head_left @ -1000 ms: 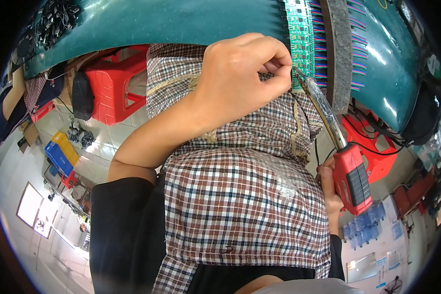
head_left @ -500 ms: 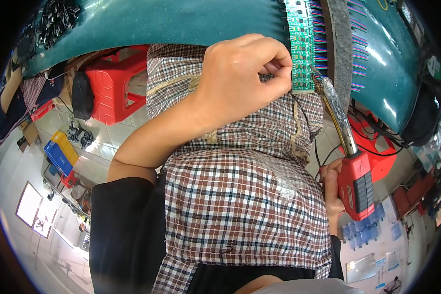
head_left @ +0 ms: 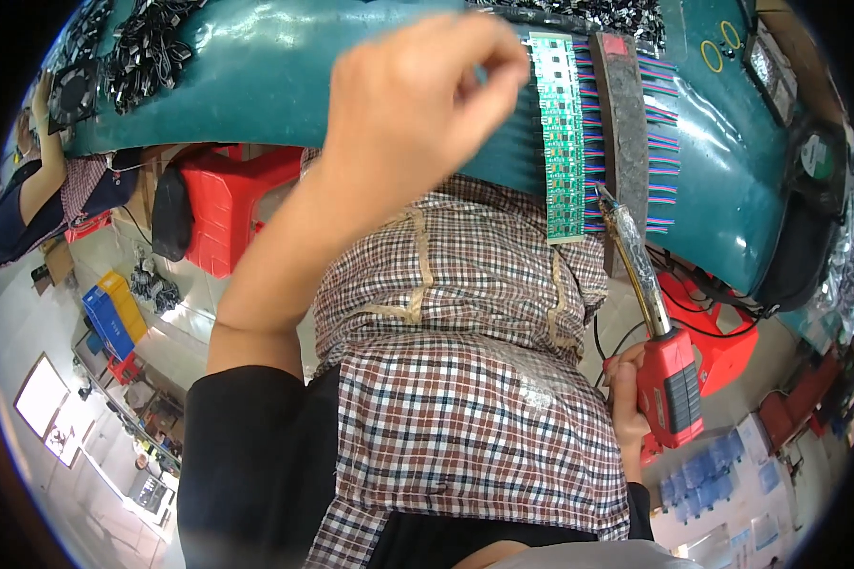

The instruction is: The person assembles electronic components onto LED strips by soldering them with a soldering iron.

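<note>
My left hand [head_left: 413, 109] is raised over the table, to the left of a long green circuit-board strip [head_left: 566, 161]. Its thumb and forefinger are pinched together; whatever may be between them is too small to make out. In my right hand [head_left: 626, 391] is a red-handled soldering iron [head_left: 672, 389], gripped low at the right of my lap. Its wrapped metal barrel slants up, and the tip meets the coloured wires [head_left: 593, 180] along the strip's right edge. Those wires pass beneath a dark bar [head_left: 622, 142] and stick out on its far side.
A green tabletop [head_left: 256, 85] carries bundles of black cables [head_left: 147, 52] at the far left and a pile of small parts [head_left: 588, 11] at the back. A black fan [head_left: 816, 156] stands at right. Red stools [head_left: 213, 204] sit below the edge. Another person's arm [head_left: 43, 180] shows at far left.
My left hand has moved away from the strip, up and to the left, still pinched. The view has shifted, showing more of the tabletop. The soldering iron stays at the wires.
</note>
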The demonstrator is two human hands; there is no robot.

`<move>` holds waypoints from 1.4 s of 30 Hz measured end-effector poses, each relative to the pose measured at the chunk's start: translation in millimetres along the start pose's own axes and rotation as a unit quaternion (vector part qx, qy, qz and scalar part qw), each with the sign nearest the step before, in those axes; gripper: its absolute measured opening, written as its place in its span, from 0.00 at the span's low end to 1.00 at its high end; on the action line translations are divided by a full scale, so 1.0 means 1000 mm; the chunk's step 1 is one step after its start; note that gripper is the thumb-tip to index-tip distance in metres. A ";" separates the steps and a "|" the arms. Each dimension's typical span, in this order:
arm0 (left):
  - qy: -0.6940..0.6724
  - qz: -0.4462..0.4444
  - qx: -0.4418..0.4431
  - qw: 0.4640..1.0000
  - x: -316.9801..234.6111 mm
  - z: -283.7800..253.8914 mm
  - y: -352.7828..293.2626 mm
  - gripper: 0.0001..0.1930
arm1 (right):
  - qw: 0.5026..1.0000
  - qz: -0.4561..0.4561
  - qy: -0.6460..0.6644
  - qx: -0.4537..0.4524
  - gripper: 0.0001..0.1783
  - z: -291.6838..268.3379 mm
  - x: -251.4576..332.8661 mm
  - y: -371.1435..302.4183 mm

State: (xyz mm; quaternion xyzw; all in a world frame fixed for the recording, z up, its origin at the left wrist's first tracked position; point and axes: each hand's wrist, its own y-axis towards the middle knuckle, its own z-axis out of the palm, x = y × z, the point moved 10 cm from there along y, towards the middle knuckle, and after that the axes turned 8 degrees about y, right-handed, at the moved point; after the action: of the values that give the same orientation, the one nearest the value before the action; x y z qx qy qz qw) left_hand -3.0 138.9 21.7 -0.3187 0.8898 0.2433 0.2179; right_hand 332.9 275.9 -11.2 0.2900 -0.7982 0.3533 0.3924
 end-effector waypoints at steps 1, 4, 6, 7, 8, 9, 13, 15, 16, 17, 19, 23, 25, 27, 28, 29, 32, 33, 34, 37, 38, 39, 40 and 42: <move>0.033 0.000 -0.011 0.999 -0.001 -0.005 0.021 0.03 | 1.000 -0.002 0.001 -0.002 0.10 -0.001 -0.002 0.000; 0.082 0.030 -0.074 0.993 0.015 -0.006 0.058 0.02 | 1.000 -0.011 -0.020 -0.018 0.09 -0.002 0.007 0.000; 0.208 0.076 -0.094 0.971 0.015 0.005 0.070 0.04 | 0.999 -0.006 0.029 -0.018 0.09 -0.001 0.000 0.000; 0.207 0.079 -0.095 0.971 0.012 0.008 0.075 0.04 | 0.999 -0.007 0.029 -0.021 0.09 -0.001 0.000 -0.001; 0.240 0.060 -0.044 0.968 0.014 0.018 0.083 0.06 | 0.999 -0.005 0.023 -0.026 0.09 -0.001 -0.001 -0.001; 0.272 0.041 0.007 0.961 0.018 0.028 0.087 0.07 | 0.999 -0.003 0.018 -0.031 0.08 -0.002 -0.002 -0.001; 0.228 0.061 0.033 0.971 0.023 0.034 0.094 0.08 | 0.999 -0.021 -0.016 -0.029 0.08 -0.003 0.010 0.002; 0.237 0.064 0.048 0.968 0.020 0.035 0.093 0.08 | 0.999 -0.023 -0.049 -0.005 0.07 0.002 0.000 0.004; 0.239 0.063 0.064 0.967 0.019 0.037 0.094 0.08 | 0.998 -0.024 -0.053 -0.011 0.07 0.000 -0.001 0.005; 0.235 0.061 0.069 0.968 0.019 0.038 0.094 0.08 | 0.997 -0.046 -0.058 0.005 0.08 0.004 0.001 0.007; 0.227 0.068 0.072 0.969 0.022 0.041 0.094 0.08 | 0.997 -0.065 -0.043 0.015 0.10 0.007 0.004 0.009; 0.189 0.048 0.048 0.980 0.023 0.035 0.095 0.08 | 0.996 -0.076 -0.054 0.004 0.10 0.007 0.007 0.007; -0.038 0.182 -0.150 0.971 -0.004 -0.009 0.081 0.07 | 0.996 -0.076 -0.046 -0.006 0.10 0.005 0.008 0.005; 0.007 0.078 -0.092 0.993 0.002 -0.006 0.089 0.07 | 0.996 -0.075 -0.038 -0.015 0.09 0.004 0.008 0.001; 0.055 -0.034 -0.031 0.997 0.020 0.001 0.090 0.06 | 0.997 -0.071 -0.033 -0.017 0.09 0.005 0.008 0.002; 0.027 -0.035 -0.062 0.997 0.033 0.003 0.085 0.05 | 0.997 -0.067 -0.028 -0.020 0.08 0.005 0.007 0.003; -0.079 -0.075 -0.077 0.991 0.028 -0.004 0.067 0.04 | 0.998 -0.048 -0.009 -0.030 0.07 0.002 0.000 0.001; -0.135 -0.121 -0.026 0.983 0.026 0.003 0.059 0.06 | 0.999 -0.041 -0.009 -0.030 0.07 0.001 -0.003 0.000; -0.133 -0.128 -0.019 0.983 0.022 0.003 0.045 0.06 | 0.999 -0.039 -0.025 -0.029 0.07 0.000 -0.003 -0.002; -0.168 -0.045 0.004 0.985 -0.005 0.007 0.004 0.04 | 1.000 -0.021 0.000 -0.012 0.03 0.007 0.010 -0.002; -0.198 -0.031 0.017 0.979 -0.012 0.010 -0.009 0.04 | 0.999 -0.017 0.039 -0.007 0.06 0.011 0.014 0.001; -0.214 -0.046 0.046 0.975 -0.016 0.016 -0.022 0.05 | 0.998 -0.025 0.055 0.000 0.05 0.013 0.013 0.001; -0.201 -0.031 0.066 0.977 -0.023 0.021 -0.032 0.06 | 0.998 -0.020 0.056 0.005 0.05 0.013 0.012 0.002; -0.232 -0.032 0.086 0.968 -0.027 0.033 -0.052 0.07 | 0.997 -0.016 0.069 0.033 0.06 0.018 0.015 0.003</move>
State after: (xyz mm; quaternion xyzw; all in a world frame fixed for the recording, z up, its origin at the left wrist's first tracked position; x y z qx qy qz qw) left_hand 58.4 135.1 -5.0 -0.2614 0.8218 0.2260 0.4531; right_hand 315.7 260.9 -7.6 0.2905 -0.7526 0.3923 0.4420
